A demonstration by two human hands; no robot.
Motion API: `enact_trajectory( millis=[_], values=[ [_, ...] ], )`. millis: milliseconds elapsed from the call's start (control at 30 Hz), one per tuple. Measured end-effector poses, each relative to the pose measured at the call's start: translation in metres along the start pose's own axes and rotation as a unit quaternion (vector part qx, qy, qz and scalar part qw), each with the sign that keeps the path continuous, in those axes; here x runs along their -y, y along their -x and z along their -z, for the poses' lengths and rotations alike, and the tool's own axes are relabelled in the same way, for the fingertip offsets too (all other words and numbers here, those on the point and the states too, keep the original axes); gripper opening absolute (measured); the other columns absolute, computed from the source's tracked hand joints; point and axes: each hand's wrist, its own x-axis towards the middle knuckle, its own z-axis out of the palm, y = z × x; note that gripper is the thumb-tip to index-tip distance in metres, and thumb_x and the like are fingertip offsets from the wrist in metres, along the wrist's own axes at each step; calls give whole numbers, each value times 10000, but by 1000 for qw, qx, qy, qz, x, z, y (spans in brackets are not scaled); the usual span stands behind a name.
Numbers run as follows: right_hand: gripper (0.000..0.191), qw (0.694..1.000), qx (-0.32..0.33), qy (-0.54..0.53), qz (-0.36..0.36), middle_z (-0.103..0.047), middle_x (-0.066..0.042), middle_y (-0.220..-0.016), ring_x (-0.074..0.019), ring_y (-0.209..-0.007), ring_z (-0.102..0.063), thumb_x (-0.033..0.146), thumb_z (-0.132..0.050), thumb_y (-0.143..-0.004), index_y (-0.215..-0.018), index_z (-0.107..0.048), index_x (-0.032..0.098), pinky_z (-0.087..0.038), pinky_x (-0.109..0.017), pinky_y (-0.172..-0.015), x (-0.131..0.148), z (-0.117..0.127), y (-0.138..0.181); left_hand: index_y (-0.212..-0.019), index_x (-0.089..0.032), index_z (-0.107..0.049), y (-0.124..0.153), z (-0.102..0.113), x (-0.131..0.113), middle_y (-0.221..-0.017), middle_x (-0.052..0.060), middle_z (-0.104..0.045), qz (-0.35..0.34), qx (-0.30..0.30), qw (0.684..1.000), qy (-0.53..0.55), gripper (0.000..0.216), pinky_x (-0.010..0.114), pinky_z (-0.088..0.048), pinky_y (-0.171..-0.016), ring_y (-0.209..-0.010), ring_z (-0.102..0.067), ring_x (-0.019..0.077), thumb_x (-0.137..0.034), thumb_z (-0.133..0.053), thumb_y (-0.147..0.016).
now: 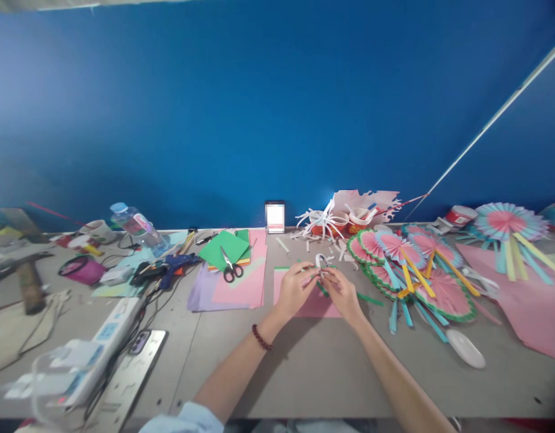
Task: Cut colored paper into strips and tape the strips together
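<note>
My left hand (299, 287) and my right hand (339, 290) meet over a pink sheet (317, 309) with a green edge. Between their fingertips they pinch a curled white paper strip (321, 261), bent into a loop that stands up above the fingers. Both hands are closed on it; its lower ends are hidden by the fingers. Narrow green strips (370, 299) lie under and beside my right hand. To the left, black-handled scissors (232, 272) rest on green paper (225, 248) and a pink sheet (241, 288).
Pink and blue folded-paper fans (444, 294) crowd the right, near a white oval dish (465, 349). White paper strips (322, 221) hang over red cups at the back. Leftward are a glue gun (173, 269), a bottle (139, 225), a power strip (103, 349), a phone (135, 373) and a hammer (30, 285).
</note>
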Motion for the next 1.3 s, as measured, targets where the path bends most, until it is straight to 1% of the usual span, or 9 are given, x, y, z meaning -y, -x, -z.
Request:
enact_trajectory(
  millis=[233, 500, 700, 867, 933, 1000, 1100, 1200, 1300],
  values=[
    [244, 1000, -4, -4, -2, -747, -83, -955, -278, -943, -698, 368, -626, -798, -990, -650, 219, -555, -367, -784, 2, 0, 2, -1165, -228, -629, 5, -4, 2, -1118, 71, -649, 3, 15, 1000, -15, 287, 362, -509, -914, -1022, -602, 184, -246, -515, -902],
    [253, 1000, -17, -8, 5, -749, -82, -931, -272, -899, -703, 400, -635, -790, -960, -660, 214, -545, -380, -791, 6, 0, 1, -1012, -207, -676, 6, -5, -1, -1045, 75, -650, 26, -8, 999, 39, 191, 363, -528, -868, -973, -614, 189, -219, -547, -872],
    [323, 999, -24, 43, 7, -748, -64, -881, -229, -811, -709, 374, -567, -846, -1118, -586, 201, -542, -344, -728, -1, 3, 2, -893, -216, -670, 3, -4, -11, -991, 69, -667, 47, -6, 997, 59, 116, 379, -530, -854, -947, -623, 199, -203, -568, -840],
    [220, 999, -30, 35, 24, -732, -57, -853, -207, -769, -708, 380, -532, -855, -964, -608, 204, -551, -318, -691, -6, 3, 3, -855, -199, -650, 1, -1, -23, -894, 54, -697, 10, 18, 998, 66, 107, 350, -521, -828, -887, -637, 181, -199, -543, -865],
    [213, 998, -41, 34, 17, -720, -48, -801, -193, -690, -695, 399, -524, -859, -892, -606, 205, -549, -307, -648, -4, 4, 3, -929, -202, -643, 1, -1, -22, -906, 56, -689, 23, 15, 997, 69, 126, 339, -524, -809, -876, -635, 178, -223, -530, -878],
    [224, 997, -67, 36, 9, -708, -40, -761, -186, -654, -678, 418, -546, -845, -849, -600, 201, -541, -300, -625, -4, 7, 2, -1128, -203, -581, 2, -4, -17, -967, 62, -670, 46, 12, 997, 65, 258, 326, -529, -778, -868, -629, 173, -238, -522, -879],
    [262, 993, -117, 10, -6, -692, -36, -743, -177, -639, -656, 450, -587, -815, -848, -583, 189, -534, -296, -615, -4, 11, -2, -1278, -204, -487, 5, -11, -3, -1075, 91, -645, 18, 82, 996, 7, 424, 341, -516, -792, -907, -619, 194, -249, -546, -860],
    [289, 987, -142, -59, -38, -691, -44, -778, -158, -601, -638, 461, -598, -802, -871, -547, 185, -529, -284, -566, -4, 14, -5, -1065, -218, -635, 9, -22, 10, -995, 92, -667, -56, 176, 979, -87, 230, 346, -488, -794, -922, -617, 218, -225, -538, -857],
    [307, 980, -139, -122, -73, -690, -51, -804, -149, -581, -634, 463, -618, -784, -867, -504, 190, -514, -264, -509, -2, 14, -7, -952, -215, -674, 12, -29, 19, -950, 72, -674, -91, 222, 960, -145, 166, 335, -462, -781, -907, -615, 205, -182, -560, -835]
  ],
)
